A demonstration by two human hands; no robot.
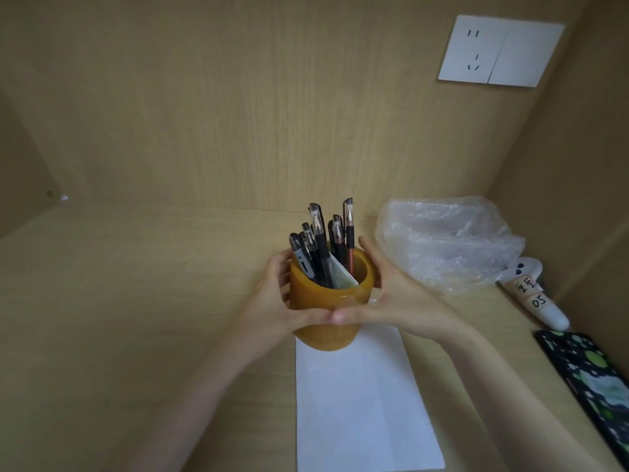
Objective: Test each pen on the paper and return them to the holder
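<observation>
At the left of the view, the pale wooden desk (pixel 136 301) runs back to a wall panel of the same wood. Your left hand (pixel 272 301) grips the left wall of the amber holder (pixel 326 301), its fingers (pixel 284 267) curled behind the rim and the thumb laid across the front. The holder stands upright over the far end of the white paper (pixel 360 403). Whether its base rests on the sheet or is lifted just clear cannot be told.

The pens (pixel 320 240) stand inside the holder, caps up, leaning toward its left side, with a pale folded card (pixel 342 272) wedged beside them. None is out, so treat testing as not begun.

Your right hand (pixel 398 298) grips the right wall in the same manner, and the two thumb tips touch at the front. This two-handed hold most likely keeps the loaded holder level while you position it, since a tilt could spill the pens. Note that the holder covers part of the writing area. Setting it beside the sheet would free the paper.

Right of your hands, a crumpled clear plastic bag (pixel 449 243) lies near the right hand, against the back panel. Next come a white tube-shaped object (pixel 534 294) with handwritten labels and a phone (pixel 592 379) in a dark spotted case at the desk's right edge. These crowd the right side, so the left is probably the safer place to set the holder down. A wall socket (pixel 500 51) sits high on the panel, well apart.
</observation>
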